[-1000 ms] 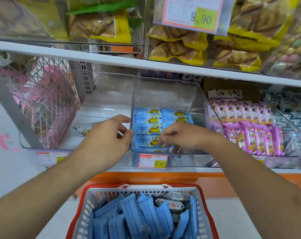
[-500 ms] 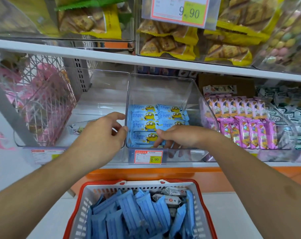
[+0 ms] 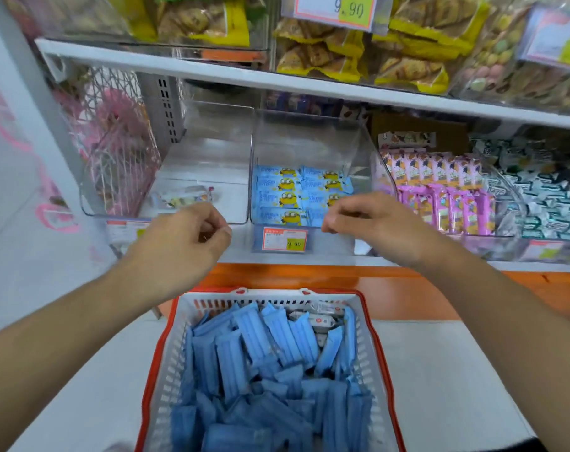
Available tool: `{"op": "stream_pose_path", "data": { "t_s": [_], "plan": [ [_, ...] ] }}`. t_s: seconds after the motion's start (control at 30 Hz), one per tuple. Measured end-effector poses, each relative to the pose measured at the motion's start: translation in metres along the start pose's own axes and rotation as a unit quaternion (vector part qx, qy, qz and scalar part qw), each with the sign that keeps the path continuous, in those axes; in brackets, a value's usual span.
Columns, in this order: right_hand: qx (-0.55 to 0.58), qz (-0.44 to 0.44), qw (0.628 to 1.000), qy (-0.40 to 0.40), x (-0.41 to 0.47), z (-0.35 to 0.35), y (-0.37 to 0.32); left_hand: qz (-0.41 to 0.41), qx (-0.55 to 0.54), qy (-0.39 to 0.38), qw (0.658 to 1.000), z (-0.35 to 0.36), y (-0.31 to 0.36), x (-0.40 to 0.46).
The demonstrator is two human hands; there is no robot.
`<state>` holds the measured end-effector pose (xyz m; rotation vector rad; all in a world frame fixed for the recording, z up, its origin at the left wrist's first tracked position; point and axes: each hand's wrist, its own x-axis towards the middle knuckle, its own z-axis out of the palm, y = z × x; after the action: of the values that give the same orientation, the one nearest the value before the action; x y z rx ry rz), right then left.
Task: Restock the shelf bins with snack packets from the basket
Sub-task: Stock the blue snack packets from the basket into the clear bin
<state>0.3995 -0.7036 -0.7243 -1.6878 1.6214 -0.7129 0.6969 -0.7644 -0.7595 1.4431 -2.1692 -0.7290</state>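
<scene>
I see left hand (image 3: pixel 182 236) in front of shelf edge, fingers loosely curled, holding nothing. Right hand (image 3: pixel 371 223) same, fingers relaxed and curled, empty, just before front wall of middle clear bin (image 3: pixel 306 141). Hands apart, price tag (image 3: pixel 285 239) between them. Blue cartoon snack packets (image 3: pixel 290 194) lie flat in rows on bin floor. Red-rimmed basket (image 3: pixel 368 337) below, near my body, heaped with plain blue packets (image 3: pixel 260 363). Pink packets (image 3: pixel 440 197) fill bin to right.

Bright even overhead light, soft faint shadows, motion blur at right and upper edges, wide-angle bowing toward corners
</scene>
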Motion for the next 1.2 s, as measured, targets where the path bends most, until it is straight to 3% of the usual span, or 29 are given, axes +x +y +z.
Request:
{"op": "stream_pose_path", "data": {
  "t_s": [0.13, 0.2, 0.27, 0.43, 0.6, 0.7, 0.77, 0.9, 1.07, 1.13, 1.2],
  "plan": [
    [-0.022, 0.080, 0.993, -0.081, -0.017, 0.047, 0.025, -0.051, 0.169, -0.180, 0.968, 0.028, -0.034, -0.029],
    [-0.113, 0.131, 0.973, -0.152, -0.020, 0.078, 0.048, -0.099, 0.222, -0.274, 0.931, 0.046, -0.057, -0.043],
    [-0.206, 0.163, 0.943, -0.204, -0.019, 0.107, 0.075, -0.163, 0.226, -0.320, 0.905, 0.063, -0.083, -0.055],
    [-0.228, 0.222, 0.917, -0.240, -0.019, 0.158, 0.126, -0.284, 0.164, -0.352, 0.877, 0.097, -0.118, -0.075],
    [-0.193, 0.250, 0.931, -0.181, -0.022, 0.174, 0.144, -0.292, 0.153, -0.359, 0.873, 0.097, -0.110, -0.070],
    [-0.227, 0.246, 0.931, -0.148, -0.022, 0.165, 0.139, -0.283, 0.158, -0.359, 0.875, 0.094, -0.105, -0.063],
    [-0.227, 0.262, 0.926, -0.148, -0.023, 0.151, 0.134, -0.237, 0.219, -0.361, 0.875, 0.088, -0.098, -0.059],
    [-0.130, 0.258, 0.945, -0.154, -0.029, 0.098, 0.093, -0.139, 0.283, -0.382, 0.869, 0.064, -0.068, -0.044],
    [0.027, 0.149, 0.981, -0.123, -0.046, 0.043, 0.035, -0.027, 0.130, -0.340, 0.931, 0.031, -0.020, -0.030],
    [0.079, 0.120, 0.985, -0.101, -0.054, 0.033, 0.022, -0.040, 0.009, -0.305, 0.952, 0.023, 0.002, -0.030],
    [0.109, 0.101, 0.986, -0.075, -0.056, 0.028, 0.014, -0.074, -0.160, -0.278, 0.944, 0.024, 0.022, -0.031]
  ]
}}
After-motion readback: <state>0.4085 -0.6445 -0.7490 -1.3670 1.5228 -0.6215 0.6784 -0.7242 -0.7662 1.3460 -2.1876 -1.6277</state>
